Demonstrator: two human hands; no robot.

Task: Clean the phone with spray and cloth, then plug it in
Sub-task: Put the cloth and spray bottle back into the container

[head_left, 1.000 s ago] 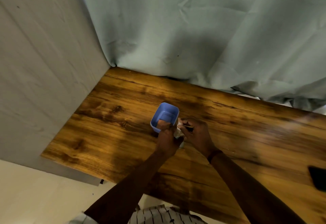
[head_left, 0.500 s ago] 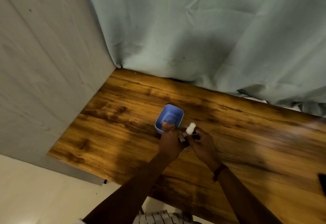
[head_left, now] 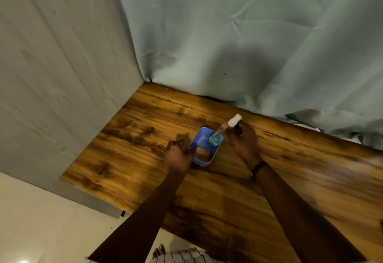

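Though partly behind bottle (head_left: 224, 130), blue tub (head_left: 199, 139).

Desk (head_left: 145, 159): wood-grain top, smooth, with a soft sheen toward its right edge. Container (head_left: 199, 140) at mid-desk: blue plastic, smooth, matt. Spray bottle (head_left: 219, 135): clear glossy plastic, white cap. Curtain (head_left: 228, 45) along the far edge: grey-green cloth, matt, creased. Floor (head_left: 41, 221) beyond the near left corner: cream, glossy.

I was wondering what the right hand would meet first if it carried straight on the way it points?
Most likely the green curtain: the right hand, gripping the spray bottle, points across a stretch of bare wooden table toward the far edge where the curtain hangs, though depth is unclear.
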